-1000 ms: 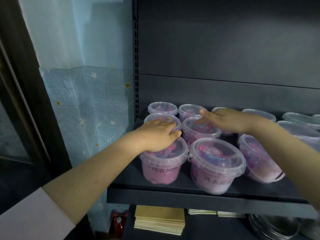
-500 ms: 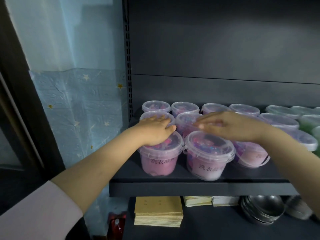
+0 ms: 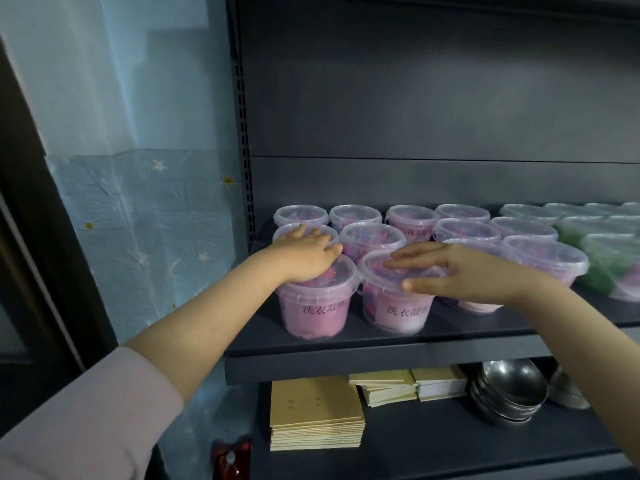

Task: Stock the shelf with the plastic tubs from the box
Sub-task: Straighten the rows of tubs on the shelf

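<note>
At the front edge of the shelf (image 3: 346,367), the left hand (image 3: 308,259) lies flat atop one pink tub (image 3: 313,308), the right hand (image 3: 464,271) atop the neighbouring tub (image 3: 398,311), each grip spread, clasping nothing.

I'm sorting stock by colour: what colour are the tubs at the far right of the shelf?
The green tubs hold green contents under clear lids, clearest in the head view.

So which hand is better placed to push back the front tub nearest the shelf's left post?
Left: the left hand rests on the lid of that front tub, while the right hand covers the neighbouring tub.
</note>
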`<state>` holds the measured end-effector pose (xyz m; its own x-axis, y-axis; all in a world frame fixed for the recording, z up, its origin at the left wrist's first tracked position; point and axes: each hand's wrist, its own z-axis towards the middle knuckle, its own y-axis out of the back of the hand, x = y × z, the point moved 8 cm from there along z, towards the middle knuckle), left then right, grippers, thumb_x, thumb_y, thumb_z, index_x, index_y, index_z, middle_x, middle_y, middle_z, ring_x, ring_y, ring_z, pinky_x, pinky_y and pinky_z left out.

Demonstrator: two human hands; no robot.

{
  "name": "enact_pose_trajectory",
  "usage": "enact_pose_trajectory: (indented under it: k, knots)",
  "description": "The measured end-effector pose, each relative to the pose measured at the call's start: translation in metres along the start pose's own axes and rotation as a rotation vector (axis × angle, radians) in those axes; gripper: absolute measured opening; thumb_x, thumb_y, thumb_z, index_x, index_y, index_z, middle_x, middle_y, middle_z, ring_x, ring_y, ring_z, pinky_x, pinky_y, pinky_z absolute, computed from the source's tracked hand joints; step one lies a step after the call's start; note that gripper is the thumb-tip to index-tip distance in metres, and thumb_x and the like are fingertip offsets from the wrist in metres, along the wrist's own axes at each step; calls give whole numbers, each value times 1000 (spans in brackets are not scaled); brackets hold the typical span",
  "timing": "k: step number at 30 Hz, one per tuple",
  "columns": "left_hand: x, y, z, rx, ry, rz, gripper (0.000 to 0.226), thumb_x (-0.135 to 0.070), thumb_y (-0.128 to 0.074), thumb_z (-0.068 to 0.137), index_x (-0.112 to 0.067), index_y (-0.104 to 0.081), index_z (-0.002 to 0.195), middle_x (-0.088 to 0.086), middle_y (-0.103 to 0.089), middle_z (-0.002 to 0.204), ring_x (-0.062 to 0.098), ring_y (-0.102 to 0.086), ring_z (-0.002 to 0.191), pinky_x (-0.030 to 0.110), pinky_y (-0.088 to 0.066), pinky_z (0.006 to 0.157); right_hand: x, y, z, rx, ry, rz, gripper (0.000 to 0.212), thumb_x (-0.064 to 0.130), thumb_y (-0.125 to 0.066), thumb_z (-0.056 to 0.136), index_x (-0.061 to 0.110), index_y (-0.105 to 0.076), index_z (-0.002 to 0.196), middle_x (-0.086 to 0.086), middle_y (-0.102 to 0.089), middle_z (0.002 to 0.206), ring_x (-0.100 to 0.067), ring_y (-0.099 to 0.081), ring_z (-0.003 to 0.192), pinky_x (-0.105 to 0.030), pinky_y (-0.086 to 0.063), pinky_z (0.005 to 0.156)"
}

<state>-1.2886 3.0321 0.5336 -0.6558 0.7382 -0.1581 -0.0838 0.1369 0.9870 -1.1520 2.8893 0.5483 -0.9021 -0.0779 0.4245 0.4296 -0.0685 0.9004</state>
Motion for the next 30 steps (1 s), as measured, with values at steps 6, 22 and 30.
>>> enact_pose_trajectory:
  k: [6, 22, 30]
  knots:
    - [-3, 3, -6, -1, 3, -6, 61, -53, -13, 101, -23, -7, 154, -7, 6, 161, 14, 18, 145, 40, 7, 116, -3, 3, -6, -23, 0, -33, 56, 82, -48, 69, 63, -51, 122, 31, -46, 138, 13, -30, 133, -29, -23, 116]
    - [-4, 3, -2, -15, -28, -84, 58, -50, -24, 101, -25, -18, 153, -5, -8, 161, 15, -9, 147, 34, -9, 118, 1, 0, 0, -115, 37, -24, 43, 59, -62, 80, 49, -60, 121, 20, -50, 133, 1, -39, 129, -28, -33, 110]
    - [-9, 16, -7, -90, -63, -103, 59, -56, -28, 98, -27, -31, 149, -9, -16, 159, 14, -7, 148, 40, -9, 120, 7, 11, -10, -150, 61, -11, 49, 59, -59, 80, 48, -53, 128, 27, -48, 136, 14, -37, 126, -6, -27, 102]
